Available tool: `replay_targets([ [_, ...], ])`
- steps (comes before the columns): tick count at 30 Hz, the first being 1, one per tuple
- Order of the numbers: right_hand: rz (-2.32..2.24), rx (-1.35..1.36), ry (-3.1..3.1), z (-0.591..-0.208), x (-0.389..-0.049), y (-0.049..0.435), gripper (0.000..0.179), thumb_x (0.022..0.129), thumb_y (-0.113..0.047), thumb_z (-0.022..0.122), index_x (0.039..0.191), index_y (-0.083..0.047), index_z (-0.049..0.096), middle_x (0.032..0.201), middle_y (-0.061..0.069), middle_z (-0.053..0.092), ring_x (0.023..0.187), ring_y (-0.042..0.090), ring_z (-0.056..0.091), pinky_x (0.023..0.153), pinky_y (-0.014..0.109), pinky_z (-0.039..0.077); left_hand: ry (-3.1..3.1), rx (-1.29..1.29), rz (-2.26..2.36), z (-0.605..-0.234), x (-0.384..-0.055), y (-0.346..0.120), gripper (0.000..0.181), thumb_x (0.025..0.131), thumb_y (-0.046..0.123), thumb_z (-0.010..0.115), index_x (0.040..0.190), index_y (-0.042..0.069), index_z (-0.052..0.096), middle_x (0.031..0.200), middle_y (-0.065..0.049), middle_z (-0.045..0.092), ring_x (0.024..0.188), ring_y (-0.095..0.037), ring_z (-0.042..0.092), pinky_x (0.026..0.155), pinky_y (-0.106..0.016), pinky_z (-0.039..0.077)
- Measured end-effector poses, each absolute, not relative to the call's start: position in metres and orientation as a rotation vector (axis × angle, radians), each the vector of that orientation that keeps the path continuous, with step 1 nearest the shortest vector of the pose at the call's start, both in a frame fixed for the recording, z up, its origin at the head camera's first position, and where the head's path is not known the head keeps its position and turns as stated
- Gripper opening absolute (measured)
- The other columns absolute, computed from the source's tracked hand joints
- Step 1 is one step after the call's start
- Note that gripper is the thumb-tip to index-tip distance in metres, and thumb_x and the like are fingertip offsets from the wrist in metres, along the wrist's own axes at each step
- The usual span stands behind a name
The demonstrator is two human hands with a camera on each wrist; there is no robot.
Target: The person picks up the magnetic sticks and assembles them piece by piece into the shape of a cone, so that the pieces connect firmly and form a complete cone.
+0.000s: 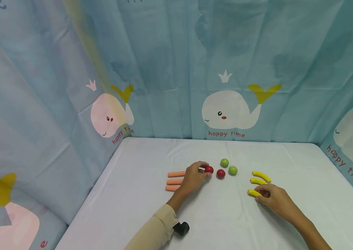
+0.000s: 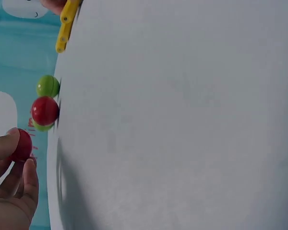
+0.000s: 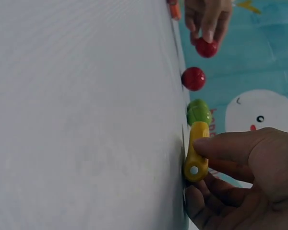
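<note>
My left hand (image 1: 193, 177) pinches a glossy red ball (image 1: 209, 169) between thumb and fingers. In the left wrist view the held ball (image 2: 22, 145) shows raised off the cloth. A second red ball (image 1: 221, 173) rests just to its right, beside two green balls, one farther back (image 1: 224, 162) and one nearer (image 1: 232, 170). My right hand (image 1: 276, 198) pinches a curved yellow toy banana (image 1: 254, 192), whose rounded end with a pale dot shows in the right wrist view (image 3: 196, 167). Two more toy bananas, a far one (image 1: 261, 175) and a middle one (image 1: 257, 181), lie just beyond it.
Several orange sticks (image 1: 175, 174) lie side by side left of my left hand, partly covered by it. A black object (image 1: 181, 228) sits by the left sleeve. White cloth (image 1: 226, 222) covers the table, and blue whale-print curtains (image 1: 170, 69) stand behind and at the sides.
</note>
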State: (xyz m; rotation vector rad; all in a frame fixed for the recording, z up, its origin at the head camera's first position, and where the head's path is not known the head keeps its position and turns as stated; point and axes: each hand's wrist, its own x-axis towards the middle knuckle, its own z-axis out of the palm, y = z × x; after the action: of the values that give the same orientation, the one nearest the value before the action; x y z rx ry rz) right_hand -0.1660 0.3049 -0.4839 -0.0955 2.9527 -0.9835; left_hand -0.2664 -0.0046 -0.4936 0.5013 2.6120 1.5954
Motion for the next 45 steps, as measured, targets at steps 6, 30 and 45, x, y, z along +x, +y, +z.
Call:
replay_targets([
  [6,-1.033,-0.058,2.924,-0.485,-0.167,0.298,0.030,0.091,-0.013,0.082,0.118,-0.002,0.076,0.097,0.000,0.072,0.088,0.015,0.062,0.067,0.024,0.051,2.599,0.504,1.624,-0.495,-0.250,-0.005,0.043,0.097,0.013,0.079,0.138,0.009,0.068,0.126,-0.003,0.070,0.109,-0.017,0.070,0.094,-0.028,0.059],
  [30,-1.120,0.034,2.887,-0.475,-0.166,0.262,0.031,0.089,-0.008,0.081,0.119,-0.005,0.077,0.104,0.002,0.074,0.088,0.017,0.064,0.065,0.026,0.054,2.397,0.523,1.688,-0.501,-0.207,0.007,0.039,0.089,0.016,0.087,0.127,0.013,0.076,0.120,0.004,0.072,0.094,-0.005,0.071,0.075,-0.018,0.058],
  [45,-1.178,0.034,2.866,-0.473,-0.165,0.251,0.026,0.087,-0.005,0.082,0.113,-0.006,0.079,0.103,0.001,0.076,0.085,0.017,0.063,0.070,0.026,0.054,2.387,0.537,1.715,-0.508,-0.202,0.019,0.034,0.088,0.016,0.088,0.120,0.014,0.079,0.112,0.005,0.070,0.090,-0.003,0.070,0.077,-0.018,0.056],
])
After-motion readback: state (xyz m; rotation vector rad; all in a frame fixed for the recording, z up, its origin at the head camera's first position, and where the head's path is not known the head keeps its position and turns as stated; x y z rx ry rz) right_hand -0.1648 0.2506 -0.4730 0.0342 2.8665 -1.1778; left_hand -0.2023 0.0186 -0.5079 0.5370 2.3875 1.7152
